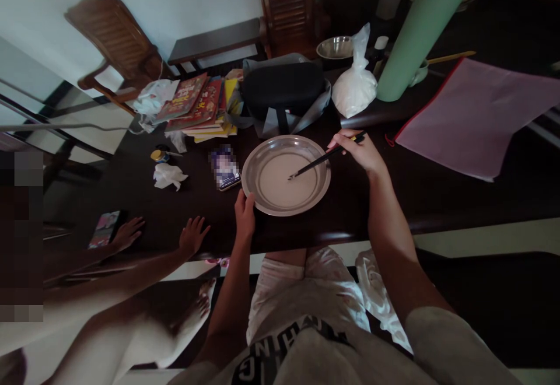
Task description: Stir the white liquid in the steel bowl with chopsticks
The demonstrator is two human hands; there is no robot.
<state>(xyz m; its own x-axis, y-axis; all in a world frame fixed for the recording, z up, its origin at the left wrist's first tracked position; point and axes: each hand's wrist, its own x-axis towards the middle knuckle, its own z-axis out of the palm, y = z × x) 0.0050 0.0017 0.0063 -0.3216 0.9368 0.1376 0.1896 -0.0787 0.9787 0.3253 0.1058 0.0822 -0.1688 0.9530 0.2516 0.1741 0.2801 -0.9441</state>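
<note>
A round, shallow metal basin (324,182) stands on the dark table in front of me, with a smooth, whitish mixture (280,189) in it. My left hand (245,213) grips the basin's near-left rim, the thumb up at the edge. Pinched in my right hand (356,149), beyond the right side of the basin, are black chopsticks (315,164). They slant down to the left over the rim, their tips at the middle of the whitish mixture. Left of the basin lies a phone (226,167) with its screen lit.
Another person's hands (192,237) rest on the table at left, near a second phone (104,228) and a crumpled tissue (168,176). Behind the basin are stacked books (203,108), a black case (283,88), a bag of white powder (353,90), a green flask (422,35) and a pink pouch (472,119).
</note>
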